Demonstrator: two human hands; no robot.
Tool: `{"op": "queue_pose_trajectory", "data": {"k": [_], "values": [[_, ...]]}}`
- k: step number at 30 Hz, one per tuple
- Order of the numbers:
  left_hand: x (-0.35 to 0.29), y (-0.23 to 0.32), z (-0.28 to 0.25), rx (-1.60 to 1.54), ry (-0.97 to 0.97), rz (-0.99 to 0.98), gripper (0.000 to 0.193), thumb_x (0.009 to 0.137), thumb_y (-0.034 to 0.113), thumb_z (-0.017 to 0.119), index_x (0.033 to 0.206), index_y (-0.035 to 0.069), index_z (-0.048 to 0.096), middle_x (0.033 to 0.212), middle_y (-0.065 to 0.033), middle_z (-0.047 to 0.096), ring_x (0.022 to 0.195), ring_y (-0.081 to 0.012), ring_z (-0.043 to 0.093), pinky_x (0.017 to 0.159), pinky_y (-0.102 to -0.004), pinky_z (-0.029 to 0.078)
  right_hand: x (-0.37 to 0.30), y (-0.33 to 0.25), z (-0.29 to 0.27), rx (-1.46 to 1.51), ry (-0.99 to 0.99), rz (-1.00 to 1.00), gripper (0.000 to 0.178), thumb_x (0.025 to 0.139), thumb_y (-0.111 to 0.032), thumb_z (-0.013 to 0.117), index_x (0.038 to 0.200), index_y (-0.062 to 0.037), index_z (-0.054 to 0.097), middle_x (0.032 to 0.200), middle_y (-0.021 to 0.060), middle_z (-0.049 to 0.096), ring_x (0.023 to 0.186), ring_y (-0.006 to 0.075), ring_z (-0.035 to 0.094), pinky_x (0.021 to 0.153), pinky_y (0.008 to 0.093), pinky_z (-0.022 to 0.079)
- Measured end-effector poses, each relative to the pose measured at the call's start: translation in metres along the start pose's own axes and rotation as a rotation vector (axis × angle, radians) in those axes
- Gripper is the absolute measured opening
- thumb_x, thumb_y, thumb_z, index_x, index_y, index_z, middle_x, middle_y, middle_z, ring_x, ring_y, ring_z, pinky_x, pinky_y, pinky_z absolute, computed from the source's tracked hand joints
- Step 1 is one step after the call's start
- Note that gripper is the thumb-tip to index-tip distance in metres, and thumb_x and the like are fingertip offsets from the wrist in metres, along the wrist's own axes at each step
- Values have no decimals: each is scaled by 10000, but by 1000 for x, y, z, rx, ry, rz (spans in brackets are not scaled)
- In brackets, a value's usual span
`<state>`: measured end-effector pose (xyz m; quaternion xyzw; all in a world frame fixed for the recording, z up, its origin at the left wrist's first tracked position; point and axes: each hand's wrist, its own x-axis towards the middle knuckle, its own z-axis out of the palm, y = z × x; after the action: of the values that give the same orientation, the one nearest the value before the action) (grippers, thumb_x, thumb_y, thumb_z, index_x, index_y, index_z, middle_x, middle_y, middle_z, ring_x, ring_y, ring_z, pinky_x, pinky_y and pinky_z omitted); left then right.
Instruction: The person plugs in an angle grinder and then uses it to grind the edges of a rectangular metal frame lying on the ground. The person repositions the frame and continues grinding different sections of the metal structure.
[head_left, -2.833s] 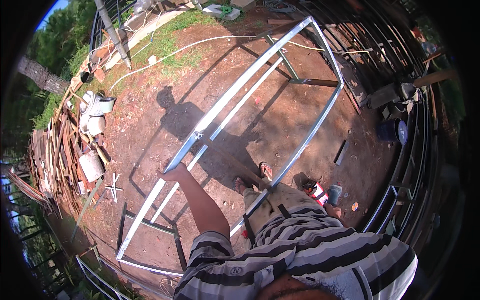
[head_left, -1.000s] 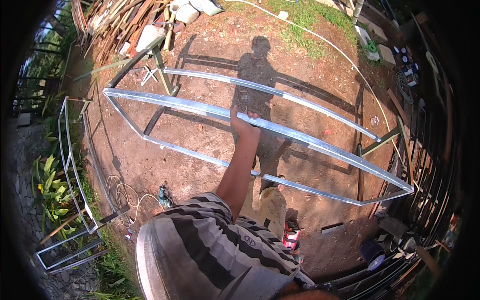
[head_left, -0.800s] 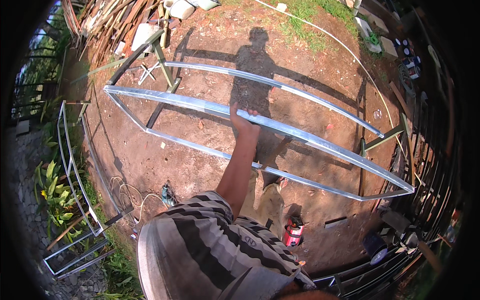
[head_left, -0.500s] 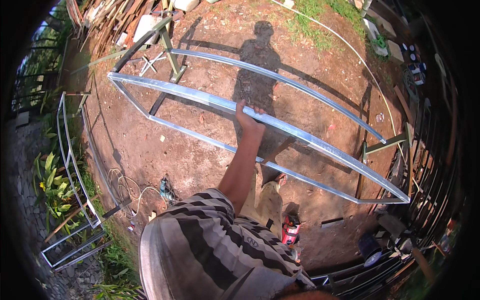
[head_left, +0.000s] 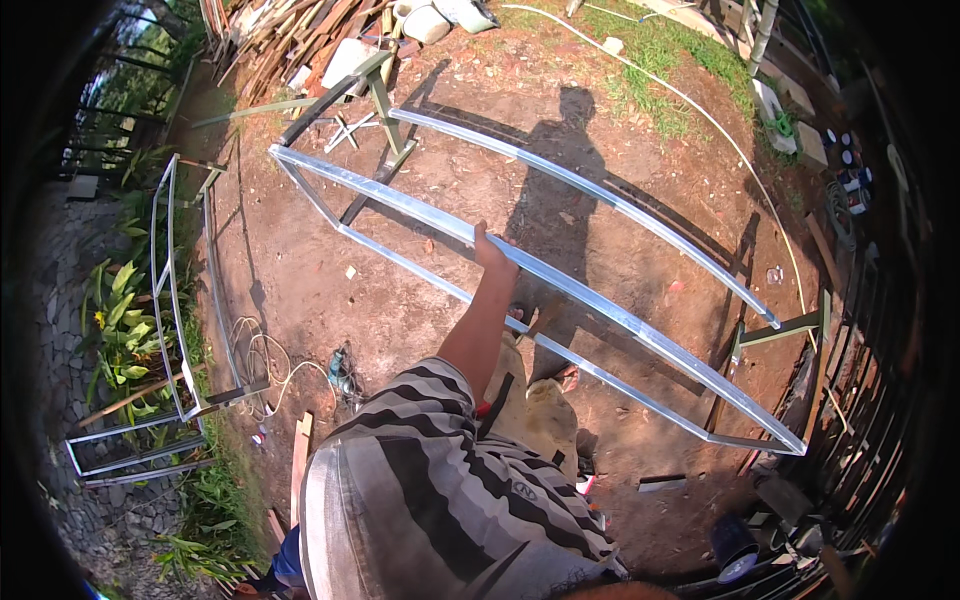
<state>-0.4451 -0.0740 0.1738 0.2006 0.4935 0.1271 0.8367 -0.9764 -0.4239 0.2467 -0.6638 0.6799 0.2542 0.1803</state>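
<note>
A long, rectangular frame of shiny silver metal tubing [head_left: 380, 192] stretches across the middle of the view, slanting from upper left to lower right, in front of the person. The left hand [head_left: 497, 256] is wrapped around its nearer-looking long rail, with the thumb on one side and the fingers reaching over the far edge. I cannot tell the state of the right hand, which is out of sight. The frame's other long rail passes behind the left forearm, close to the person's legs.

Beyond it lies a separate silver metal rail [head_left: 600, 195], one end near an olive-green metal stand [head_left: 382, 100] and the other near a second olive-green stand [head_left: 785, 328]. Below them is reddish-brown bare earth [head_left: 375, 310] (the person's dark shadow [head_left: 560, 150] falls across it). A teal power tool [head_left: 342, 370] with a coiled pale cable [head_left: 262, 365] lies to the left. Farther out are a heap of brown wooden strips [head_left: 300, 35], a pale curving hose [head_left: 690, 97] and a dark blue bucket [head_left: 733, 545].
</note>
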Motion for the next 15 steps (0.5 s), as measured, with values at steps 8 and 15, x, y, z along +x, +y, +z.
{"op": "queue_pose_trajectory", "data": {"k": [8, 15], "values": [[-9, 3, -88, 158, 176, -20, 493, 909, 574, 618, 922, 116, 434, 698, -44, 419, 553, -205, 450, 509, -377, 427, -25, 67, 15, 90, 29, 38, 757, 579, -517, 822, 1168, -54, 712, 1010, 197, 703, 1068, 362, 674, 1008, 509, 479], [-15, 8, -149, 166, 113, -121, 529, 916, 601, 597, 880, 103, 424, 684, -45, 439, 565, -208, 469, 524, -370, 439, -125, 153, 55, 154, 89, 242, 762, 578, -524, 825, 1178, -68, 712, 1000, 196, 702, 1067, 364, 675, 1008, 518, 479]]}}
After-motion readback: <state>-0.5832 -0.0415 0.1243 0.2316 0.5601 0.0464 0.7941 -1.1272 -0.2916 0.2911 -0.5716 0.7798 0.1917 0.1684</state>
